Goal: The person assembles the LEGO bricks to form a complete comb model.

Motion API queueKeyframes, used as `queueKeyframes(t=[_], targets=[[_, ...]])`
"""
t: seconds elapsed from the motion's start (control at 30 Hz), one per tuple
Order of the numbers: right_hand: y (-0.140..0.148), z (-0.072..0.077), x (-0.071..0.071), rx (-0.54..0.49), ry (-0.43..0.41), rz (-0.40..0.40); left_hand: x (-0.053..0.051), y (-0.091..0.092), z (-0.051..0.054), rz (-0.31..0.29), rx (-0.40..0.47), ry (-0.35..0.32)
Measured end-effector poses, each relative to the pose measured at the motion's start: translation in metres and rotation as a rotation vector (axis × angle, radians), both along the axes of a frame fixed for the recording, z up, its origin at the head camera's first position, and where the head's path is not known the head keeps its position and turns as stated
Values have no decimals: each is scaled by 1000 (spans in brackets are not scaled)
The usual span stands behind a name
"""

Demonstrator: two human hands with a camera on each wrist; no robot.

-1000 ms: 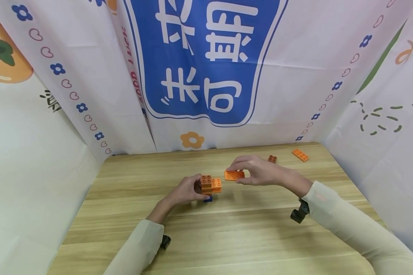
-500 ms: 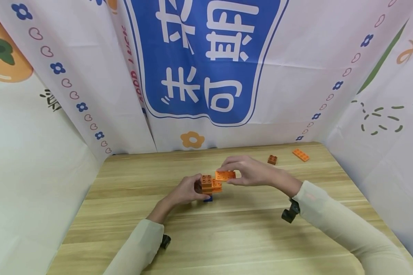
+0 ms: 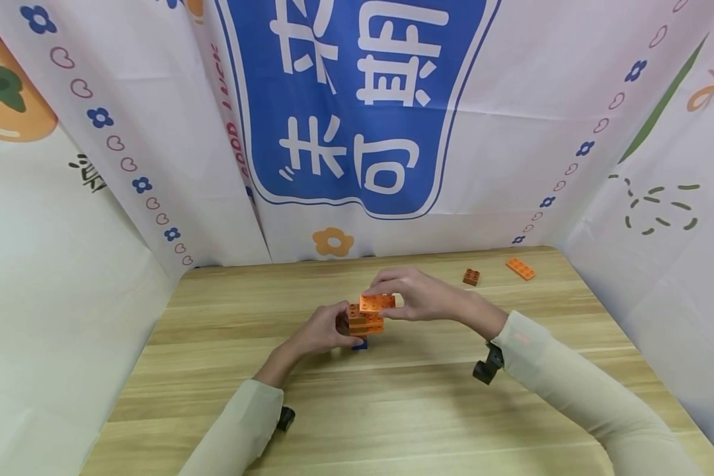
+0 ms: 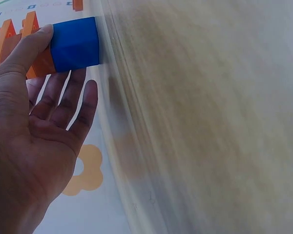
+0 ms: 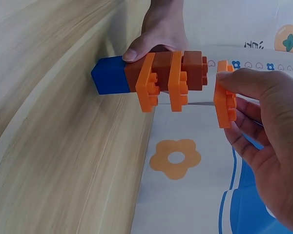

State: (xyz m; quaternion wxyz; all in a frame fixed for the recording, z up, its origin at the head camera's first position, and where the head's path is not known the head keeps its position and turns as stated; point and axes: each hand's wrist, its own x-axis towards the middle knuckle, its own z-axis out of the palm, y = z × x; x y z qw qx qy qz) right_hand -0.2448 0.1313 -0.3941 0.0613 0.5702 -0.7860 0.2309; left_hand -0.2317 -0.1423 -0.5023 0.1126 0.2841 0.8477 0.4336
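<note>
A tower of toy building bricks [image 5: 161, 73] stands on the table: a blue block [image 5: 111, 76] at its foot, then brown bricks alternating with thin orange plates that jut out to one side. Its top piece is a brown brick [image 5: 193, 69] with bare studs. My left hand [image 3: 322, 328] holds the tower low down, thumb on one side near the blue block. Between thumb and fingers, my right hand [image 3: 421, 296] pinches another orange studded plate [image 5: 223, 100]. That plate hovers over the tower's top with a small gap, roughly parallel to the plates below.
A small brown brick [image 3: 471, 276] and a loose orange plate [image 3: 520, 268] lie at the back right of the wooden table [image 3: 393, 410]. Printed cloth walls [image 3: 500, 172] enclose the table's back and sides.
My right hand has moved left with the orange plate, from beside the tower to over its top. The left hand and the tower have stayed in place.
</note>
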Motion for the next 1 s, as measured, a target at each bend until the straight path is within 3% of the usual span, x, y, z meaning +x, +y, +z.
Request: queueKeyframes(t=[0.4,0.67,1.0], targets=[[-15,-4,-2,9,-2,11,0,-1,-1,-16,-3,33],[-20,-4,-3,8,8,33,0,-1,0,-33,42,13],[-25,-3,-5,44,-25,19,-1,-1,0,-37,16,35]])
